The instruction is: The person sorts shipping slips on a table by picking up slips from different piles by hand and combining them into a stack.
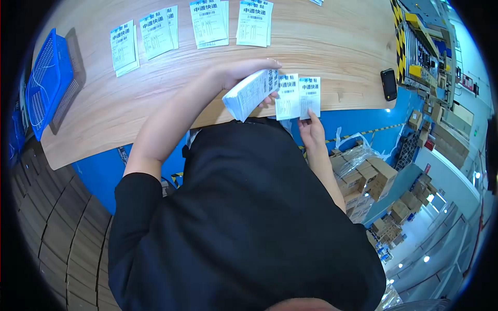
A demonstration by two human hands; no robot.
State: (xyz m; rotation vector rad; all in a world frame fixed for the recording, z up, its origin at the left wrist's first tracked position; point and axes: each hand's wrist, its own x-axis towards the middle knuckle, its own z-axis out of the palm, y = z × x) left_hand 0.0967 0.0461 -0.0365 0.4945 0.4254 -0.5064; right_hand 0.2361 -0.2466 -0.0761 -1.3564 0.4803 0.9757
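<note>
A thick stack of printed shipping slips (pixel 248 97) is gripped in my left hand (pixel 244 71), fingers wrapped around it near the table's front edge. Just right of the stack is a single slip (pixel 287 98), its lower end reaching the table edge. Beside that, my right hand (pixel 313 132) pinches the lower edge of another slip (pixel 309 93), thumb on top. Farther back on the table, several small piles of similar slips (pixel 209 23) lie in a row, their sheets slightly fanned.
The wooden table (pixel 332 41) spreads before me. A blue perforated basket (pixel 51 83) stands at its left end, and a black handheld device (pixel 388 84) lies near the right edge. Beyond is a roller conveyor (pixel 420 49). Cardboard boxes (pixel 363 176) are stacked on the floor at right.
</note>
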